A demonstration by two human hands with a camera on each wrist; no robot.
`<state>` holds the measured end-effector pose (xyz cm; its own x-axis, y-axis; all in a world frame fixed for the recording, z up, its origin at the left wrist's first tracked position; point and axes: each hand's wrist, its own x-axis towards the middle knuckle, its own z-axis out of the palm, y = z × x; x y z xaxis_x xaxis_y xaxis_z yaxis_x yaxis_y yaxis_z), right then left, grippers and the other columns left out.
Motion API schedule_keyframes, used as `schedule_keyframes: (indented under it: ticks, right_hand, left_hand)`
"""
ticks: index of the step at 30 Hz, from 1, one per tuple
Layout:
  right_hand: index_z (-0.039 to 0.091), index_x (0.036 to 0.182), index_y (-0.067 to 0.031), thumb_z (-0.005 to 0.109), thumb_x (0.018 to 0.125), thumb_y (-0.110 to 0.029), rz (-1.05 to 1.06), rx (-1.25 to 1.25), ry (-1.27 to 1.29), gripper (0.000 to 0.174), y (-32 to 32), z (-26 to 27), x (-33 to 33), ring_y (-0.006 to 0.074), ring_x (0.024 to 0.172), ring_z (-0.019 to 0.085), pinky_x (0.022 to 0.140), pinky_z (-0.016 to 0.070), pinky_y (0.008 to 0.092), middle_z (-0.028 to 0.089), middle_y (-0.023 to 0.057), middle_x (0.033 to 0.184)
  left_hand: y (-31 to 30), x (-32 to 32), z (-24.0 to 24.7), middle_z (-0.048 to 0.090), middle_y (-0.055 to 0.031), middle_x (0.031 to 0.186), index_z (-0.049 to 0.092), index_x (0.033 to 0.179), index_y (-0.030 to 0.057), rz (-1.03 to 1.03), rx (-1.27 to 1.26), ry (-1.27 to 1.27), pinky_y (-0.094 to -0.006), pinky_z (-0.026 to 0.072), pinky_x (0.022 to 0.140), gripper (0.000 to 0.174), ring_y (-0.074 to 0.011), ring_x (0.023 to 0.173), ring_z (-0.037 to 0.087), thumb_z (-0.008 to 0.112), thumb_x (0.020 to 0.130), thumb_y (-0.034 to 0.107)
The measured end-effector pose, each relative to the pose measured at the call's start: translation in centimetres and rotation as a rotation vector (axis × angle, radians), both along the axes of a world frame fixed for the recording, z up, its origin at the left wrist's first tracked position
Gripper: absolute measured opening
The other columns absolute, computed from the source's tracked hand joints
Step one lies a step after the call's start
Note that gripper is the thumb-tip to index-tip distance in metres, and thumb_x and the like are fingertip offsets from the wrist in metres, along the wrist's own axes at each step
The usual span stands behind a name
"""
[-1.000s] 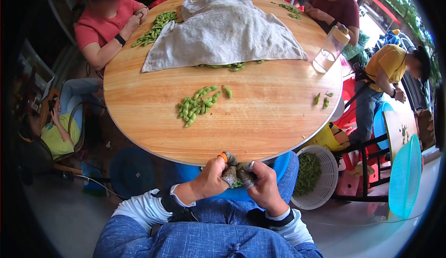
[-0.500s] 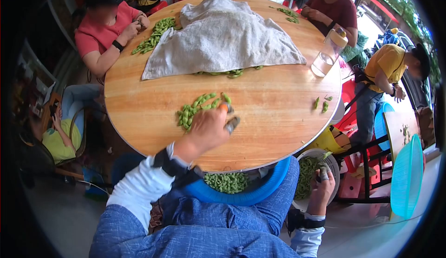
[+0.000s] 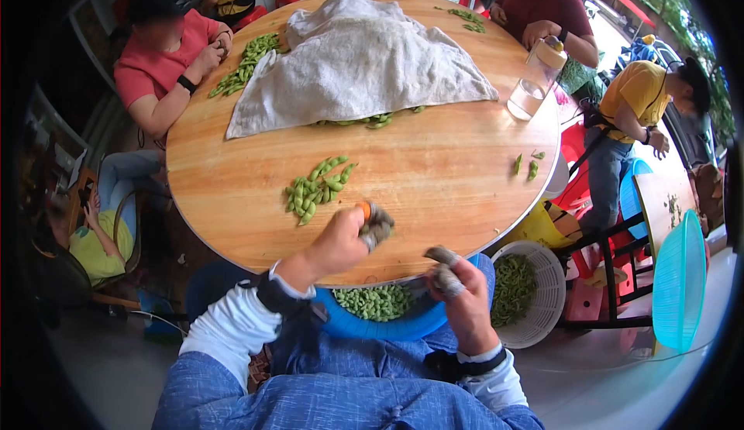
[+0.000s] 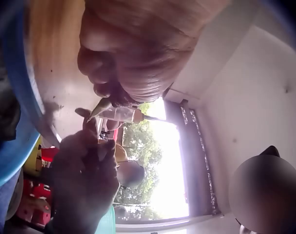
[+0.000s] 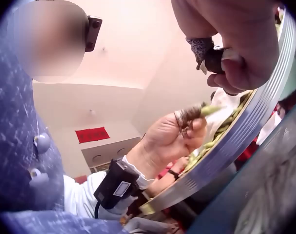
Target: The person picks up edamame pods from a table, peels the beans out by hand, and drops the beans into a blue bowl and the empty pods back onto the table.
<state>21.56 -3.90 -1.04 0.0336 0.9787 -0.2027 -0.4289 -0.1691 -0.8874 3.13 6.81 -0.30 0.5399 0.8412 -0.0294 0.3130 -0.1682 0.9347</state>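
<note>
My left hand is over the table's near edge, its wrapped thumb and finger pinching a green pod, which sticks out past the fingertips in the right wrist view. Lower and to its right, my right hand is raised beside the blue basin; its wrapped thumb and finger stand apart, with nothing visible between them. A small pile of pods lies on the table beyond my left hand. Green beans fill the visible part of the basin.
A pale cloth covers a heap of pods farther back. A jar stands at the table's right, near a few loose pods. Below right is a white basket holding green pods or husks. Several people are around.
My left hand has drawn back from the pile toward me with a pod. My right hand moved out to the white basket and has come back toward the blue basin.
</note>
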Motion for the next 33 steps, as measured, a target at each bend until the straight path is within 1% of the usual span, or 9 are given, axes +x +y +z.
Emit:
schedule_keyframes:
  ticks: [4, 5, 6, 9, 12, 18, 21, 29, 33]
  right_hand:
    - [0.054, 0.105, -0.0019, 0.054, 0.083, -0.014, 0.181, -0.043, 0.287, 0.026, 1.3, -0.1, -2.1, 0.0033, 0.064, 0.047, 0.054, 0.0335, 0.0161, 0.058, 0.0004, 0.081]
    - [0.054, 0.105, -0.0014, 0.055, 0.082, -0.013, 0.183, -0.014, 0.231, 0.025, 1.3, -0.3, -2.3, 0.0039, 0.066, 0.048, 0.056, 0.0352, 0.0166, 0.058, 0.0008, 0.082]
    - [0.054, 0.104, -0.0009, 0.055, 0.082, -0.011, 0.183, 0.014, 0.174, 0.024, 1.2, -0.5, -2.4, 0.0044, 0.068, 0.049, 0.057, 0.037, 0.017, 0.059, 0.0011, 0.083]
    - [0.055, 0.102, 0.0011, 0.056, 0.081, -0.007, 0.139, 0.088, 0.02, 0.022, 1.0, 0.0, -2.9, 0.0072, 0.076, 0.053, 0.066, 0.0417, 0.0199, 0.059, 0.0027, 0.087]
    - [0.054, 0.1, 0.0031, 0.056, 0.08, -0.004, 0.131, 0.162, -0.053, 0.021, 0.8, 0.1, -3.2, 0.0108, 0.084, 0.055, 0.075, 0.0432, 0.0233, 0.06, 0.0047, 0.09]
    - [0.052, 0.1, 0.0039, 0.055, 0.081, -0.003, 0.022, 0.152, -0.093, 0.02, -0.3, 0.4, -3.3, 0.0121, 0.085, 0.055, 0.076, 0.0438, 0.0243, 0.059, 0.0068, 0.092]
    - [0.051, 0.101, 0.0035, 0.054, 0.081, -0.002, 0.039, 0.077, -0.037, 0.022, -0.7, 0.8, -2.8, 0.0118, 0.084, 0.055, 0.076, 0.0437, 0.0244, 0.059, 0.0068, 0.093]
    - [0.05, 0.104, 0.0024, 0.055, 0.081, -0.005, 0.042, 0.115, -0.007, 0.025, 1.0, 0.6, -3.9, 0.0105, 0.088, 0.053, 0.074, 0.0421, 0.0222, 0.057, 0.0052, 0.098]
    - [0.051, 0.103, 0.001, 0.055, 0.082, -0.007, -0.137, 0.037, 0.153, 0.023, 0.5, 0.0, -3.8, 0.009, 0.073, 0.053, 0.059, 0.0401, 0.0195, 0.058, 0.0058, 0.086]
  left_hand:
    - [-4.5, -0.7, -0.4, 0.056, -0.0009, 0.082, 0.05, 0.09, 0.0014, -0.042, -0.308, -0.372, -0.0222, 0.0436, 0.069, 0.014, -0.0079, 0.078, 0.053, 0.058, 0.079, 0.005]
    - [-5.1, -0.9, -0.6, 0.056, -0.001, 0.084, 0.05, 0.092, 0.0014, -0.045, -0.375, -0.446, -0.0214, 0.0434, 0.071, 0.016, -0.0077, 0.08, 0.053, 0.059, 0.078, 0.006]
    - [-5.5, -0.7, -1.0, 0.056, -0.0007, 0.082, 0.048, 0.094, 0.0036, -0.027, -0.328, -0.498, -0.0195, 0.0426, 0.062, 0.02, -0.0069, 0.071, 0.053, 0.06, 0.078, 0.005]
    - [-5.9, -0.9, -0.4, 0.056, -0.0007, 0.081, 0.049, 0.094, 0.0046, 0.022, -0.597, -0.544, -0.0162, 0.0391, 0.055, 0.019, -0.0044, 0.065, 0.05, 0.06, 0.079, 0.008]
    - [-6.0, -1.0, -0.2, 0.055, -0.0007, 0.082, 0.047, 0.096, 0.003, 0.016, -0.774, -0.585, -0.0167, 0.0411, 0.057, 0.021, -0.0047, 0.068, 0.051, 0.059, 0.078, 0.005]
    - [-6.7, -0.7, -0.7, 0.055, 0.0007, 0.076, 0.052, 0.09, 0.0033, 0.175, -0.671, -0.654, -0.0156, 0.0374, 0.051, 0.013, -0.0027, 0.061, 0.048, 0.058, 0.079, 0.006]
    - [-6.7, -0.9, -1.3, 0.054, -0.0003, 0.073, 0.053, 0.09, 0.0053, 0.132, -0.642, -0.674, -0.0185, 0.0353, 0.048, 0.013, -0.0062, 0.056, 0.046, 0.059, 0.079, 0.007]
    - [-5.0, -0.2, -1.3, 0.054, 0.0013, 0.073, 0.052, 0.088, 0.0067, 0.222, -0.693, -0.665, -0.0183, 0.0431, 0.055, 0.01, -0.0048, 0.059, 0.049, 0.057, 0.08, 0.006]
    - [-4.8, -0.9, -1.1, 0.053, 0.0009, 0.073, 0.051, 0.089, 0.0078, 0.175, -0.737, -0.82, -0.0204, 0.041, 0.054, 0.014, -0.0068, 0.059, 0.047, 0.059, 0.078, 0.006]
